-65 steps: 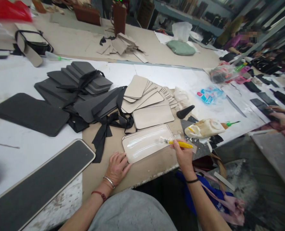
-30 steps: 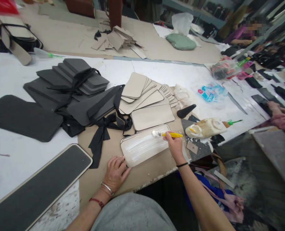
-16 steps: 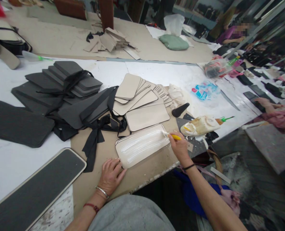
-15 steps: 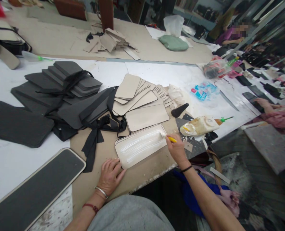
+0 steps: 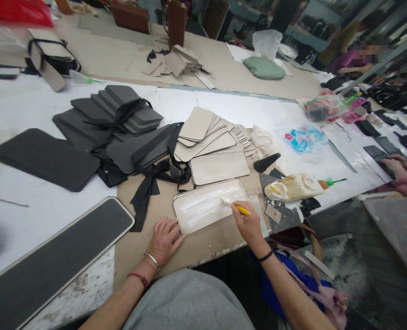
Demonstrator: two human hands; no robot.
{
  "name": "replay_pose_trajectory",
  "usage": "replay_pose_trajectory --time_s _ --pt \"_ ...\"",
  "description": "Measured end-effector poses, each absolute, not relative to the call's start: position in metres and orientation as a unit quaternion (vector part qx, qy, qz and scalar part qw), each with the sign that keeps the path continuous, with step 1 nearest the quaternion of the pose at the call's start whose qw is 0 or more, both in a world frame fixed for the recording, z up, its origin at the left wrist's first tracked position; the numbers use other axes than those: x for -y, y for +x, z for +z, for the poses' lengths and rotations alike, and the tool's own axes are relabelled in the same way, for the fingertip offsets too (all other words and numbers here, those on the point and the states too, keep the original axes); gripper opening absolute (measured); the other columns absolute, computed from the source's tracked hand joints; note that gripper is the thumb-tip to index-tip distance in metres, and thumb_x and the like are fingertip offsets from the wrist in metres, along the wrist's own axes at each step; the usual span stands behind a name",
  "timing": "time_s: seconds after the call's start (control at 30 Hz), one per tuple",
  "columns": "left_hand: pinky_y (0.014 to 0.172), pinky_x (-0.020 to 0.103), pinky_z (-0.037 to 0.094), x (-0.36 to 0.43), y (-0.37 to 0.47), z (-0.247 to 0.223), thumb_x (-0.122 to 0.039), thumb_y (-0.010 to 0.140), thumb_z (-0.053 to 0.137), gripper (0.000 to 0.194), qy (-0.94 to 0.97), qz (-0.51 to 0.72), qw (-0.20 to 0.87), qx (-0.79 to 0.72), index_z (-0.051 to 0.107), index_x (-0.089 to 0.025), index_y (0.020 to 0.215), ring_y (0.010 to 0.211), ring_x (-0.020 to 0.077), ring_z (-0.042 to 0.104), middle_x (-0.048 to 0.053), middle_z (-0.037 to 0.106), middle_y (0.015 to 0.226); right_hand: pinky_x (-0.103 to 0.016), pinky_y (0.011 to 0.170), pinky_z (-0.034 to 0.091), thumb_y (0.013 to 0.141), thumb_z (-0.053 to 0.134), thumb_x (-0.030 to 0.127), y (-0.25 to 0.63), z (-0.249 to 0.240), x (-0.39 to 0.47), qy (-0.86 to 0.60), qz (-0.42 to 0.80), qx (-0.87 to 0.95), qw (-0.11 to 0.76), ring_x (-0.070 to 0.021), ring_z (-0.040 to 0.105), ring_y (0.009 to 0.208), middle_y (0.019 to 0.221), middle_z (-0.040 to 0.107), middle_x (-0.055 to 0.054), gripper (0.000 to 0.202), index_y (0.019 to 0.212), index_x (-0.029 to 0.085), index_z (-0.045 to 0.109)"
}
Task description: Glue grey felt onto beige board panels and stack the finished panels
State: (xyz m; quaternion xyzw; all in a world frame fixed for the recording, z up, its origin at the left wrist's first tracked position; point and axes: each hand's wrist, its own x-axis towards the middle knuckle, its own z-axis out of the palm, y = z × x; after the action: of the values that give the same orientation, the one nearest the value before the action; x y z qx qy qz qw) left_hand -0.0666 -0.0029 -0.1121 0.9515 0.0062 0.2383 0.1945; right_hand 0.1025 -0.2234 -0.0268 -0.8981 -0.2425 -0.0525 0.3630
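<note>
On the brown sheet (image 5: 203, 247) lies a pale panel (image 5: 208, 211), its face streaked with glossy white paste (image 5: 196, 205); the right hand (image 5: 248, 224) pinches a yellow-handled brush (image 5: 242, 209), bristles (image 5: 225, 200) against the paste, and the left hand (image 5: 164, 240), fingers loosely together and thumb apart, touches the panel's near left corner
</note>
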Motion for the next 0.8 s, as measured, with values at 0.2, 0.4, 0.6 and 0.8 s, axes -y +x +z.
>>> replay_pose_trajectory --time_s 0.2,0.4,0.6,0.8 --pt "0.088 0.042 0.043 0.003 -0.066 -0.115 -0.03 0.078 0.058 0.015 0.949 0.244 0.2 -0.008 0.061 -0.021 0.09 0.092 0.0216 0.056 0.007 0.065 0.095 -0.034 0.062 0.052 0.073 0.058 0.05 0.133 -0.03 0.196 -0.821 0.031 0.051 0.567 -0.0186 0.062 0.059 0.069 0.064 -0.004 0.034 0.081 0.017 0.058" --pt "0.089 0.041 0.042 0.004 -0.066 -0.114 -0.029 0.078 0.058 0.014 0.948 0.247 0.199 -0.013 0.061 -0.021 0.089 0.092 0.021 0.055 0.007 0.065 0.095 -0.035 0.06 0.051 0.064 0.061 0.053 0.196 -0.048 0.226 -0.841 -0.036 -0.031 0.54 -0.0209 0.062 0.056 0.057 0.062 -0.004 0.038 0.071 0.016 0.058" --pt "0.091 0.041 0.042 0.004 -0.065 -0.113 -0.029 0.078 0.059 0.013 0.95 0.232 0.207 -0.018 0.062 -0.02 0.087 0.092 0.0201 0.055 0.007 0.064 0.095 -0.036 0.061 0.052 0.068 0.06 0.052 0.191 -0.034 0.233 -0.867 -0.045 0.0 0.497 -0.0218 0.063 0.057 0.06 0.063 -0.005 0.037 0.076 0.016 0.059" --pt "0.092 0.042 0.041 0.004 -0.067 -0.115 -0.034 0.079 0.057 0.018 0.951 0.208 0.225 -0.03 0.062 -0.022 0.091 0.093 0.0197 0.055 0.006 0.065 0.098 -0.033 0.058 0.054 0.071 0.061 0.05 0.104 -0.025 0.173 -0.823 0.1 0.078 0.554 -0.0198 0.064 0.058 0.067 0.064 -0.003 0.032 0.079 0.019 0.058"
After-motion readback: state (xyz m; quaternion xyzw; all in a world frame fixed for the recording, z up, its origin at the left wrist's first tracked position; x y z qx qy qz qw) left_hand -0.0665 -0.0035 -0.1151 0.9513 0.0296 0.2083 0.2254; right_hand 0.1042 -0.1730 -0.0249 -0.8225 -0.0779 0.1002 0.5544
